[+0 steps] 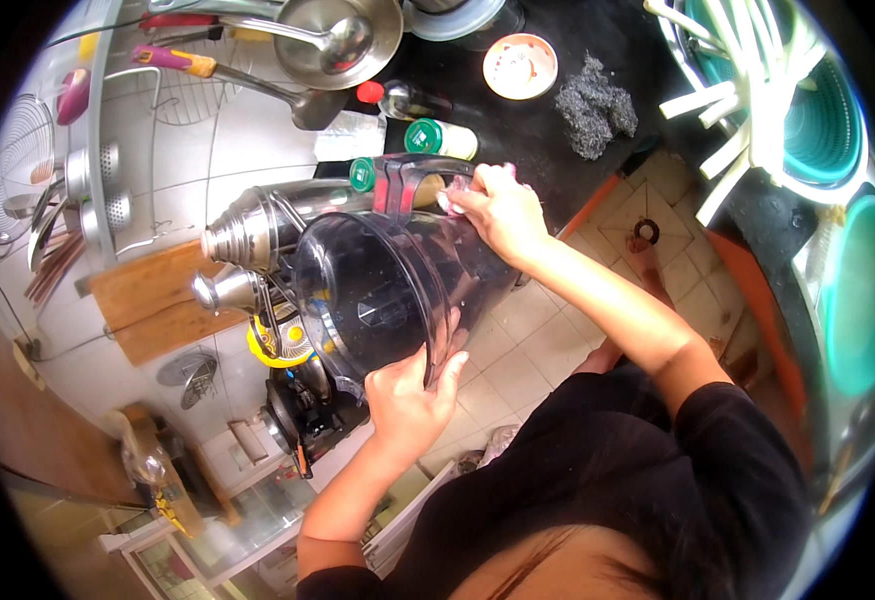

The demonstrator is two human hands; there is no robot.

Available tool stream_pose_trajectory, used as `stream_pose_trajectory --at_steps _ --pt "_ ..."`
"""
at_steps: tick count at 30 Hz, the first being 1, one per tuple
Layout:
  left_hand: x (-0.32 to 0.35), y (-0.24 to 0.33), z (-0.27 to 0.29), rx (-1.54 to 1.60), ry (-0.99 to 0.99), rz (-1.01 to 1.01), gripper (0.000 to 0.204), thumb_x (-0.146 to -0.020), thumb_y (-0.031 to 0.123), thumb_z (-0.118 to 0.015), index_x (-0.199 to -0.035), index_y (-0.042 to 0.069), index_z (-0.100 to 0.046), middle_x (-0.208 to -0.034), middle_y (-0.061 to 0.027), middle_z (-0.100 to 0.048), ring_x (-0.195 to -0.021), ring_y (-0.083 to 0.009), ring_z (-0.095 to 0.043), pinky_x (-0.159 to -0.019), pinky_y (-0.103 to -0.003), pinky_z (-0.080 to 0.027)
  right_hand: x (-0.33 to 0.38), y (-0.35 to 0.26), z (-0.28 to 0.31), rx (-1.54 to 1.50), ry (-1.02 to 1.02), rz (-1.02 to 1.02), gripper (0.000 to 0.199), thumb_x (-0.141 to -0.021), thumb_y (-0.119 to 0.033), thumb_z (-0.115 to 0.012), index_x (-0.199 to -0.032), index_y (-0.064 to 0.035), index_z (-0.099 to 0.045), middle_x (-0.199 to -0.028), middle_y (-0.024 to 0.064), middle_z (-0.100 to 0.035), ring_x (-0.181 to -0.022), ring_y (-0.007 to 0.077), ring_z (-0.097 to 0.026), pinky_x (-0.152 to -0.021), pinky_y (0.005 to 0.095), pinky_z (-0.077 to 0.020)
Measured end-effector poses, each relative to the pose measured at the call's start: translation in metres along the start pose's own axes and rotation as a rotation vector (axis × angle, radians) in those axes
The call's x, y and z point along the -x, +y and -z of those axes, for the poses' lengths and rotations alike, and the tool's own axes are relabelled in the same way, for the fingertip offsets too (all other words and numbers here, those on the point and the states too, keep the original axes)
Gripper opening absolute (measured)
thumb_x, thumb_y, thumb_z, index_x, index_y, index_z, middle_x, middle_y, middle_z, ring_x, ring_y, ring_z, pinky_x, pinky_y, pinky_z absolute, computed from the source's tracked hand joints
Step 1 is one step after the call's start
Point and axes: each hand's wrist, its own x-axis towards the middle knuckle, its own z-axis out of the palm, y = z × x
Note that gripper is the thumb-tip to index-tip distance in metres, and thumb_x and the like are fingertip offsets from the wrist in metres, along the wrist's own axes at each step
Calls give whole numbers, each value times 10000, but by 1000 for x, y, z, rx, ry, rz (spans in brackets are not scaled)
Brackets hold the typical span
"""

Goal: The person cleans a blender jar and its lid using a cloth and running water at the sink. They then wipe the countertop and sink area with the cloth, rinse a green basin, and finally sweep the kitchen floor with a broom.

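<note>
A large see-through plastic jug [373, 285] with a handle, like a blender jar, is held tilted in front of me, its wide mouth facing left. My left hand [410, 405] is closed on the lower side of its rim, thumb outside and fingers partly seen through the plastic. Against the jug's outer wall by the handle, my right hand [506, 215] is closed round a small pinkish-white wad [450, 198], mostly hidden by the fingers. Beside the mouth stand a steel cocktail shaker [258, 225] and a smaller metal pot [230, 292].
Green-lidded jars [443, 138], a red-capped bottle [408, 100], an orange-rimmed dish [520, 66] and grey steel wool [598, 105] lie on the black counter [518, 125]. Green stalks [758, 90] rest over a teal basket [828, 130] at right. Utensils and a pan [303, 65] hang upper left.
</note>
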Motion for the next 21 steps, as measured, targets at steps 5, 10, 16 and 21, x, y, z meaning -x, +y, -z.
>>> stream_pose_trajectory --at_steps 5,10,16,21 --pt "2 -1 -1 -17 17 -5 365 -813 -2 -631 -1157 -94 -550 -1097 -167 -643 -949 -232 -660 -800 -285 -517 -5 -9 1 340 -337 -90 228 -834 -247 -576 -954 -59 -621 -913 145 -549 -897 295 -620 -702 425 -509" --pt "2 -3 -1 -4 27 25 380 -803 4 -641 -1167 -68 -561 -1093 -163 -644 -942 -227 -661 -795 -280 -518 36 28 1 42 -331 -380 221 -822 -222 -593 -938 -42 -644 -1010 175 -607 -1023 316 -583 -858 413 -486" --pt "2 -3 2 -44 -3 29 376 -804 29 -644 -1165 -51 -573 -1042 -156 -664 -930 -210 -666 -779 -261 -515 35 70 0 -861 -194 -676 173 -903 -151 -518 -984 -17 -592 -826 59 -640 -765 123 -573 -785 277 -472" --pt "1 -9 4 -87 -15 -34 363 -796 28 -652 -1146 -44 -589 -999 -152 -675 -907 -214 -675 -759 -264 -520 10 66 -30 -1639 -252 -819 321 -990 -239 -367 -1197 -53 -528 -814 54 -603 -505 106 -513 -443 259 -458"
